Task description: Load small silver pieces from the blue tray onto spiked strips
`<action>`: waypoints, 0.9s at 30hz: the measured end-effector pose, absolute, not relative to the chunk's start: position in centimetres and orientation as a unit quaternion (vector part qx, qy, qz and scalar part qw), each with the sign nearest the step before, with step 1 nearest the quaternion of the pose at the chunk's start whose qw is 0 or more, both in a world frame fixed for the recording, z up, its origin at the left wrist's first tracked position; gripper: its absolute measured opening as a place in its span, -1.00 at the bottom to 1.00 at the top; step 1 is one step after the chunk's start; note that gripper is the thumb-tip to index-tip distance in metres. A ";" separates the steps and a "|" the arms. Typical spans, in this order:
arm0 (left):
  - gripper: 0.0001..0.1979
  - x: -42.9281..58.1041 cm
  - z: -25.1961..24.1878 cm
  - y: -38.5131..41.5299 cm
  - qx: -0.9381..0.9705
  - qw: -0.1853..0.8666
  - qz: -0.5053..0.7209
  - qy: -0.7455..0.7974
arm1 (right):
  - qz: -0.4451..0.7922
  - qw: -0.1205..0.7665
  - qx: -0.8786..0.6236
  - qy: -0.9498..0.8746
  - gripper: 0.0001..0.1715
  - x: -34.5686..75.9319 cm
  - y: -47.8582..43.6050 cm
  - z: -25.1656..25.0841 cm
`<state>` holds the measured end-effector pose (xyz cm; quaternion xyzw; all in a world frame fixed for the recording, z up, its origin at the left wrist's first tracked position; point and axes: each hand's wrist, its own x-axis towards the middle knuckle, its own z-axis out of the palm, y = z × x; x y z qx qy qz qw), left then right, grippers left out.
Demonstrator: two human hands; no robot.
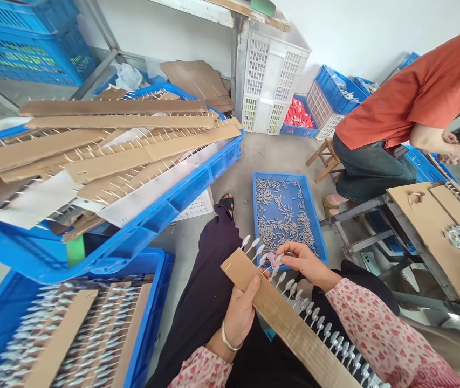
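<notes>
My left hand point(241, 310), with a bangle on the wrist, grips a long cardboard strip point(294, 331) near its upper end, thumb on top and fingers underneath. Thin sticks jut from the strip's far edge, each tipped with a small silver-grey piece point(319, 322). My right hand point(304, 263) is beside that edge, thumb and fingertips pinched on one of the silver-grey pieces point(279, 257) near the upper end. A small pinkish patch point(272, 261) shows just below those fingertips; what it is I cannot make out. The strip's lower end runs out of view.
A blue tray point(321, 237) of loose silver-grey pieces lies on the floor ahead. At left, a blue crate point(197, 188) holds cardboard strips with bare sticks; below it, another blue crate point(157, 302) holds filled strips. A co-worker point(419, 102) sits right, near a cardboard-topped table point(427, 237).
</notes>
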<state>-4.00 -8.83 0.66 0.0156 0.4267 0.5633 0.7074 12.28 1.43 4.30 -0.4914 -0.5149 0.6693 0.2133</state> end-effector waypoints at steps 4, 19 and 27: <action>-0.67 -4.0 0.6 -8.8 0.011 0.708 0.564 0.425 | 0.644 0.213 -0.486 -0.551 -0.82 12.2 1.4 4.4; -0.72 -4.0 0.2 -9.0 0.012 0.711 0.569 0.414 | 0.601 0.206 -0.499 -0.590 -0.91 12.2 1.5 4.3; -0.73 -4.0 0.5 -8.8 0.015 0.711 0.569 0.412 | 0.595 0.200 -0.491 -0.604 -0.90 11.6 1.3 4.5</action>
